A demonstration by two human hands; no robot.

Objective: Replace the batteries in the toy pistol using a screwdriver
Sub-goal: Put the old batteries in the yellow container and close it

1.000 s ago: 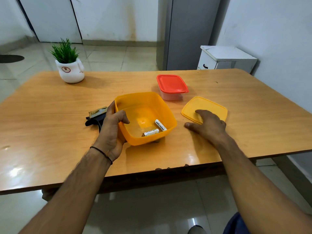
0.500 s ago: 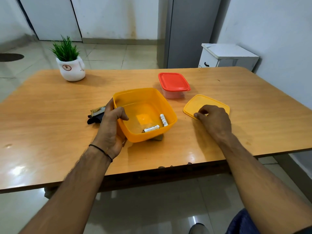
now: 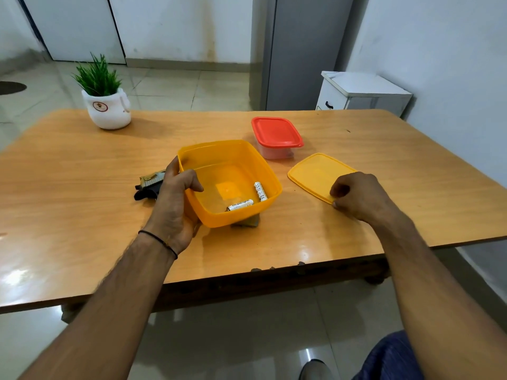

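**A:** Left hand [image 3: 175,204]?
**B:** Grasping the yellow container [image 3: 214,145] by its left wall. Thumb is hooked over the rim to the inside and the fingers are outside and under. The container sits tilted, with no lid on it.

**A:** Contents?
**B:** Two white AA batteries [image 3: 240,205], lying loose on the bottom near the front right corner. They are close together at an angle to each other.

**A:** Right hand [image 3: 359,197]?
**B:** Fingers are curled, pinching the near edge of the yellow lid [image 3: 318,174]. The lid lies on the table [image 3: 82,187], just right of the container and apart from it.

**A:** Toy pistol [image 3: 148,185]?
**B:** On the table directly behind the left hand, mostly hidden by it. Only a dark body with a gold-patterned part shows.

**A:** Anything under the container?
**B:** A small dark object [image 3: 248,222] at its near corner. Cannot tell what it is.

**A:** Other items?
**B:** A clear box with a red lid [image 3: 277,133], closed, just beyond the yellow container. A potted plant [image 3: 105,102] sits at the far left of the table.
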